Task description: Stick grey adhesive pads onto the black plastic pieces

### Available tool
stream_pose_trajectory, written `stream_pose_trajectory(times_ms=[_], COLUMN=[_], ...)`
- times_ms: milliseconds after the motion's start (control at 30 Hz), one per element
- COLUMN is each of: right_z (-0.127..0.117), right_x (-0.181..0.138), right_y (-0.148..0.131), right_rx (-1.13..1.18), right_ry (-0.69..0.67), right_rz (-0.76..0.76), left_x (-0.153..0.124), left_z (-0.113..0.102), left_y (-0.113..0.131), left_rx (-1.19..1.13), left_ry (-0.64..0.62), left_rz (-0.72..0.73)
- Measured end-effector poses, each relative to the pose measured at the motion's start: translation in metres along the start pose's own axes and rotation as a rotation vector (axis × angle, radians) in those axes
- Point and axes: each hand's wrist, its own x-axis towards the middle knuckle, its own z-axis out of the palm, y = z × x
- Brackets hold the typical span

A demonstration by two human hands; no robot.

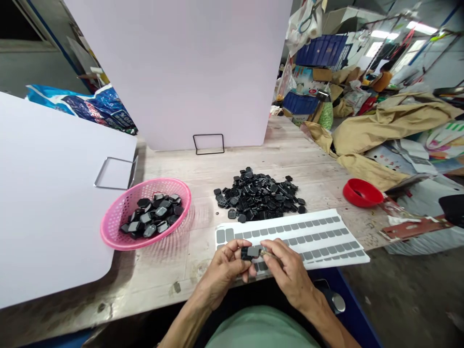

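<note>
Over the near edge of the table, my left hand [229,263] pinches a small black plastic piece [245,252] between thumb and fingers. Against it lies a grey sticker [254,251] with rounded corners, its right edge at the fingertips of my right hand [284,265], which are closed in a pinch. Under both hands is a white sticker sheet [350,246] with rows of grey rounded rectangles; my hands cover part of it. Just beyond the sheet lies a loose pile of black plastic pieces [263,193].
A pink basket [108,237] at the left holds several black pieces with grey faces. A red bowl [362,193] sits at the right table edge. White boards [203,72] with wire stands rise behind and at the left. Cloth and boxes crowd the right side.
</note>
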Motion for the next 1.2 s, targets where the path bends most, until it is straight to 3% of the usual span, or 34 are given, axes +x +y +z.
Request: stream_pose_trajectory(times_ms=[333,967,1200], right_z=[0.004,0.009,0.014], right_x=[0.002,0.000,-0.001], right_y=[-0.001,-0.001,-0.004], right_rx=[-0.138,-0.177,-0.191], right_ry=[-0.013,-0.048,-0.074], right_rz=[-0.130,-0.094,-0.097], left_x=[0.001,-0.001,0.000], left_z=[0.004,0.007,0.005], left_y=[0.001,-0.001,-0.005], left_rx=[-0.002,-0.001,0.108], left_ry=[-0.008,0.019,0.051], left_rz=[-0.055,-0.018,0.044])
